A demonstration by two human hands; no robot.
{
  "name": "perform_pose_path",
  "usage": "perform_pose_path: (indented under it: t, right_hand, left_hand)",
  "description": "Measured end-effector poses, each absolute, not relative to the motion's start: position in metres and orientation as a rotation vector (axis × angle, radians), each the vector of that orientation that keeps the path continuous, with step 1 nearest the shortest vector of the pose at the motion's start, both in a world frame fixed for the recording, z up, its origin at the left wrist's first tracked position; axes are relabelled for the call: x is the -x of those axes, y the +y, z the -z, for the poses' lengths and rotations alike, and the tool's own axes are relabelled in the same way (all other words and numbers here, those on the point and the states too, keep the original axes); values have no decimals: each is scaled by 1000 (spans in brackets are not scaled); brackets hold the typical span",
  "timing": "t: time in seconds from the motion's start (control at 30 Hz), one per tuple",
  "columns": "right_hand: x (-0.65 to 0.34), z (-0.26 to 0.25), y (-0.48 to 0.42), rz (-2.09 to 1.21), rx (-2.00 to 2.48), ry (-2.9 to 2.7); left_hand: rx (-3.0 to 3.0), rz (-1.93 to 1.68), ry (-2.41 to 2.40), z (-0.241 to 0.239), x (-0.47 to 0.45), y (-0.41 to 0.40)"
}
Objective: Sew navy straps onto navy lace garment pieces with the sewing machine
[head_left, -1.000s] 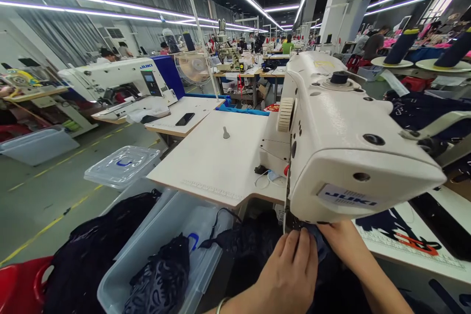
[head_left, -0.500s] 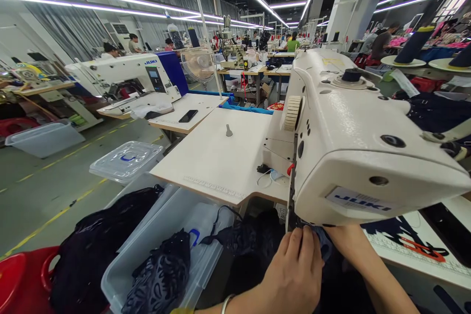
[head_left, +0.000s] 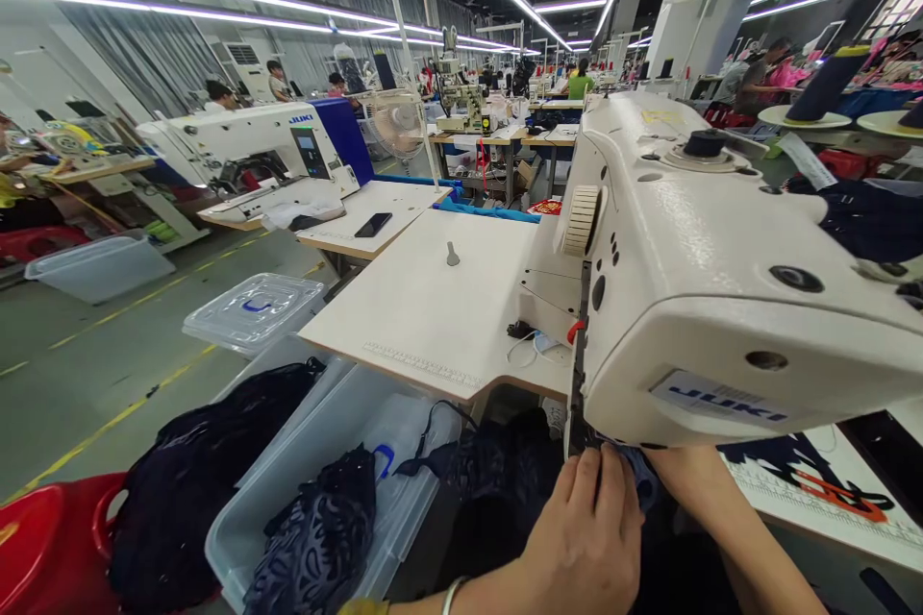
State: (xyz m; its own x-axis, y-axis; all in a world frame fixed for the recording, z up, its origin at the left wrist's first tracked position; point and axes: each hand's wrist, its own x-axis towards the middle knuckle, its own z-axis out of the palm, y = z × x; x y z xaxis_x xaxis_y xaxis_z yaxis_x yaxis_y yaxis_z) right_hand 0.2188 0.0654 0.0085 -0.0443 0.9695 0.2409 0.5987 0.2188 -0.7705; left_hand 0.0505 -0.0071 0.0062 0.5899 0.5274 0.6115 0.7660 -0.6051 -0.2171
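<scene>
My left hand [head_left: 587, 528] is closed on a dark navy garment [head_left: 497, 461], its fingertips pressed together right below the head of a white JUKI sewing machine [head_left: 670, 259]. Beyond it, my right hand [head_left: 674, 469] reaches in under the machine head from the right. Its fingers are hidden behind the machine and my left hand, close to the same cloth. The garment hangs leftward over the rim of a clear plastic bin [head_left: 418, 509], with a thin strap showing. Inside the bin lies a navy piece with a raised leaf-like pattern [head_left: 317, 533].
A white work table [head_left: 404, 298] with a printed ruler carries a small grey metal piece [head_left: 452, 256]. Orange-handled thread snips [head_left: 847, 497] lie on the right-hand tabletop. Dark cloth [head_left: 194, 490] heaps beside a red stool [head_left: 50, 538]. A second JUKI machine [head_left: 245, 149] stands back left.
The whole view has shifted slightly to the left, so things sit a little further right. Both hands keep their places at the machine, with hardly any visible movement of the cloth.
</scene>
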Motion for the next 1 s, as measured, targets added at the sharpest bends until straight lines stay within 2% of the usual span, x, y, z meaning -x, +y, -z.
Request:
perform_pose_path:
  t: [1.0]
  right_hand:
    - [-218, 6, 68, -575, 1476, -1779]
  left_hand:
    - [2383, 701, -982, -12, -43, -4]
